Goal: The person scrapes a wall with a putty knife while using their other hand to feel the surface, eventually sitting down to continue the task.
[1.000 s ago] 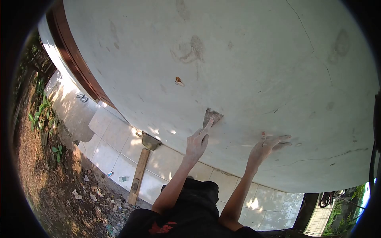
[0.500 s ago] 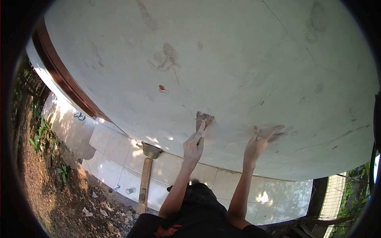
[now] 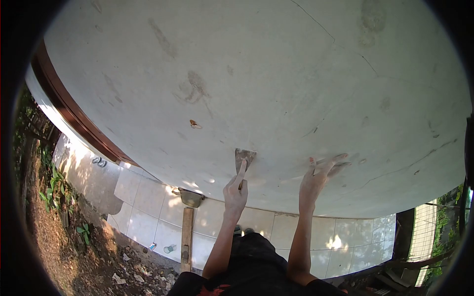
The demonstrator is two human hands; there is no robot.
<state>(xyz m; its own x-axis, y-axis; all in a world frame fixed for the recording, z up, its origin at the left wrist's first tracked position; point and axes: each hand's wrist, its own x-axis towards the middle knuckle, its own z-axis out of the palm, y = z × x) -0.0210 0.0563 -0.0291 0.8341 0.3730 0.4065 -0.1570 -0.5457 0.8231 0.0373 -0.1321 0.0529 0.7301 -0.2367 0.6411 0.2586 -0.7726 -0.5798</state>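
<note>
Bounding the wall at 10 o'clock: a brown frame (image 3: 74, 117) curves down the left side of the pale wall (image 3: 276, 89).
Soil (image 3: 49, 232): at 8 o'clock, with green plants, meeting the broken edge of the paving.
Sandals (image 3: 99, 162): a pair on the paving, between 8 and 9 o'clock.
Tiled floor (image 3: 143, 197): curves under the wall's lower edge; a small box (image 3: 152, 246) and a clear cup (image 3: 169, 249) lie near its soil-side edge at 7 o'clock.
Trough (image 3: 191, 198): just beside the wall's lower edge, at 7 o'clock, with the wooden plank (image 3: 187, 239) reaching from it toward 6 o'clock.
Left hand (image 3: 235, 195): grip clamped on the scraper (image 3: 244, 159), index finger laid along the blade toward 12 o'clock.
Scraper: near the middle of the view, its wide edge toward 12 o'clock at the wall face; bare wall opens around the blade, toward 12 and 3 o'clock.
Right hand (image 3: 314, 182): grip apart and holding nothing, thumb spread from the fingers, which point to 1 o'clock at the wall; whether they touch it, cannot tell. Open wall separates this hand from the scraper.
Crack (image 3: 410, 170): slants across the wall at 3 to 4 o'clock, clear of the right hand.
</note>
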